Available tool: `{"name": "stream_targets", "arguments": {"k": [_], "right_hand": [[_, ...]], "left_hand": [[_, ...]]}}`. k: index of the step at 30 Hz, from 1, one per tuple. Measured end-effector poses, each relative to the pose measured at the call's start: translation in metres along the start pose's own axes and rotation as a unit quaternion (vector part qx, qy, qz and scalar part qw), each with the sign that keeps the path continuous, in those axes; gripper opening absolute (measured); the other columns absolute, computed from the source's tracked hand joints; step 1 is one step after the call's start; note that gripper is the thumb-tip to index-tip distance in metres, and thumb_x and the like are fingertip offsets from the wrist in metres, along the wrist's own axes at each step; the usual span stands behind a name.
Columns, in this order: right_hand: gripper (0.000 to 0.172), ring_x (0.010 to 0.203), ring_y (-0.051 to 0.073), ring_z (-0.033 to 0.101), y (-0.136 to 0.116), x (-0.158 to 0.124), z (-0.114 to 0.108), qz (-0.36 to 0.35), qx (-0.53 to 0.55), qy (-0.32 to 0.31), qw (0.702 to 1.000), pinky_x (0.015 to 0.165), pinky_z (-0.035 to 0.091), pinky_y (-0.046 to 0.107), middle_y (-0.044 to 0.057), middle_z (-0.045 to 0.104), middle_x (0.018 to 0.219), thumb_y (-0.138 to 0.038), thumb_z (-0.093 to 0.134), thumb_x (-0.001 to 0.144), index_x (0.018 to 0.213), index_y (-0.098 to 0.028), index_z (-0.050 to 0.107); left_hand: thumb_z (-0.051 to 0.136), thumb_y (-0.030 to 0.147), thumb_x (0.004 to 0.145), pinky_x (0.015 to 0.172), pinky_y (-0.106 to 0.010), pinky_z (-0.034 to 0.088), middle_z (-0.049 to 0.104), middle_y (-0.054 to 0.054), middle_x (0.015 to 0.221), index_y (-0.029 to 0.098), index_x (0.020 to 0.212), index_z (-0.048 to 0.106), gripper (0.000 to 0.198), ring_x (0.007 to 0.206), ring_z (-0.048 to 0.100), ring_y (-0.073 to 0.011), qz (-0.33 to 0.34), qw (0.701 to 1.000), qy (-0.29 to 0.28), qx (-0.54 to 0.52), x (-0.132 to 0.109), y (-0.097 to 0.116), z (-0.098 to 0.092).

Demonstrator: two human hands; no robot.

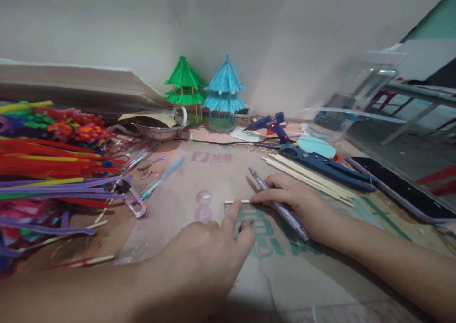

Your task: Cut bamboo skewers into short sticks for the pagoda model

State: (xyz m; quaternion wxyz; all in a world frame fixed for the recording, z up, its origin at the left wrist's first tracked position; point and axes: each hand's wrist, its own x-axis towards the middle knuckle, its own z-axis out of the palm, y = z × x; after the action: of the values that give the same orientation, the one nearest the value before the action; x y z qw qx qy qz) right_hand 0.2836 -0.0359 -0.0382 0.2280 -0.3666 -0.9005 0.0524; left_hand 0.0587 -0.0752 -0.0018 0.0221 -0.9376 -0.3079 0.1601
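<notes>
A short, pale wooden stick lies crosswise on the plastic-covered work surface. The index fingertip of my left hand presses down on it; the thumb is held apart, and the other fingers are curled underneath, partly hidden. My right hand is closed around a clear, purplish pen whose tip points away from me, up and to the left. Its fingertips touch the right end of the stick. Several longer wooden sticks lie just beyond my right hand.
Bundles of coloured pipe cleaners fill the left side, near purple-handled snips and a blue pen. Green and blue model pavilions stand behind. A glue gun, dark blue cutter and phone lie right.
</notes>
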Motion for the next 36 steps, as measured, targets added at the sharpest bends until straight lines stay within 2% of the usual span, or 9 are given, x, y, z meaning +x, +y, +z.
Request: {"name": "stream_targets", "arguments": {"k": [14, 18, 21, 24, 26, 28, 30, 32, 36], "right_hand": [[0.022, 0.074, 0.016, 0.054, 0.0, 0.001, 0.002, -0.006, 0.002, 0.011, 1.0, 0.062, 0.04, 0.026, 0.004, 0.058, 0.079, -0.021, 0.052, 0.093, 0.101, -0.024, 0.073], [0.019, 0.076, 0.017, 0.056, 0.0, 0.001, 0.0, -0.007, 0.016, 0.048, 0.999, 0.065, 0.042, 0.028, 0.005, 0.06, 0.082, -0.028, 0.055, 0.094, 0.101, -0.022, 0.072], [0.025, 0.078, 0.017, 0.059, -0.003, -0.001, -0.006, 0.046, 0.11, 0.116, 0.986, 0.07, 0.047, 0.03, 0.005, 0.064, 0.083, -0.037, 0.052, 0.096, 0.101, -0.02, 0.07], [0.036, 0.074, 0.016, 0.059, -0.006, -0.002, -0.013, 0.128, 0.265, 0.176, 0.939, 0.069, 0.049, 0.031, 0.005, 0.066, 0.083, -0.041, 0.039, 0.1, 0.116, -0.018, 0.062], [0.043, 0.074, 0.016, 0.058, -0.008, -0.001, -0.015, 0.136, 0.349, 0.173, 0.911, 0.064, 0.049, 0.03, 0.008, 0.068, 0.092, -0.045, 0.037, 0.098, 0.124, -0.016, 0.056], [0.041, 0.07, 0.014, 0.056, -0.009, 0.002, -0.016, 0.154, 0.378, 0.151, 0.9, 0.058, 0.046, 0.027, 0.008, 0.068, 0.093, -0.047, 0.043, 0.094, 0.116, -0.015, 0.058], [0.027, 0.062, 0.011, 0.052, -0.01, 0.005, -0.016, 0.211, 0.36, 0.142, 0.898, 0.053, 0.041, 0.023, 0.003, 0.063, 0.079, -0.043, 0.054, 0.087, 0.093, -0.017, 0.059], [0.023, 0.054, 0.009, 0.045, -0.01, 0.007, -0.015, 0.259, 0.34, 0.142, 0.893, 0.049, 0.035, 0.021, -0.004, 0.053, 0.064, -0.039, 0.061, 0.081, 0.076, -0.019, 0.05], [0.025, 0.047, 0.007, 0.037, -0.004, 0.009, -0.011, 0.279, 0.347, 0.131, 0.886, 0.044, 0.028, 0.019, -0.008, 0.042, 0.055, -0.036, 0.058, 0.08, 0.071, -0.023, 0.04]], "left_hand": [[0.049, 0.005, 0.077, 0.057, -0.036, 0.06, 0.027, -0.029, 0.154, 0.014, 0.13, 0.051, 0.054, 0.072, 0.075, -0.0258, -0.005, 1.0, -0.012, -0.014, 0.0, -0.003, -0.001], [0.048, 0.0, 0.073, 0.057, -0.038, 0.061, 0.027, -0.026, 0.154, 0.016, 0.13, 0.052, 0.06, 0.071, 0.075, -0.0257, -0.016, 1.0, -0.017, -0.007, -0.001, -0.003, -0.003], [0.046, -0.004, 0.072, 0.058, -0.038, 0.061, 0.03, -0.024, 0.154, 0.019, 0.129, 0.055, 0.062, 0.071, 0.075, -0.0248, -0.024, 0.999, -0.023, 0.001, -0.002, -0.003, -0.005], [0.043, -0.008, 0.072, 0.064, -0.038, 0.062, 0.03, -0.021, 0.154, 0.022, 0.127, 0.056, 0.064, 0.077, 0.075, -0.0243, -0.029, 1.0, -0.003, 0.0, -0.003, -0.003, -0.007], [0.044, -0.008, 0.071, 0.067, -0.039, 0.062, 0.028, -0.02, 0.155, 0.023, 0.129, 0.056, 0.067, 0.081, 0.075, -0.0254, -0.038, 0.999, -0.005, -0.01, -0.002, -0.003, -0.008], [0.048, -0.008, 0.068, 0.07, -0.04, 0.062, 0.024, -0.02, 0.156, 0.023, 0.132, 0.055, 0.071, 0.084, 0.075, -0.0273, -0.05, 0.997, -0.044, -0.029, 0.0, -0.003, -0.01], [0.049, -0.007, 0.068, 0.072, -0.042, 0.062, 0.02, -0.019, 0.157, 0.024, 0.134, 0.054, 0.073, 0.087, 0.075, -0.0294, -0.063, 0.994, -0.074, -0.045, 0.002, -0.002, -0.011], [0.047, -0.006, 0.069, 0.072, -0.045, 0.062, 0.019, -0.017, 0.158, 0.025, 0.135, 0.054, 0.074, 0.089, 0.074, -0.0315, -0.071, 0.993, -0.075, -0.052, 0.003, -0.002, -0.012], [0.046, -0.007, 0.067, 0.068, -0.046, 0.062, 0.019, -0.017, 0.158, 0.024, 0.134, 0.056, 0.075, 0.085, 0.075, -0.0328, -0.063, 0.995, -0.063, -0.042, 0.004, -0.004, -0.002]]}}
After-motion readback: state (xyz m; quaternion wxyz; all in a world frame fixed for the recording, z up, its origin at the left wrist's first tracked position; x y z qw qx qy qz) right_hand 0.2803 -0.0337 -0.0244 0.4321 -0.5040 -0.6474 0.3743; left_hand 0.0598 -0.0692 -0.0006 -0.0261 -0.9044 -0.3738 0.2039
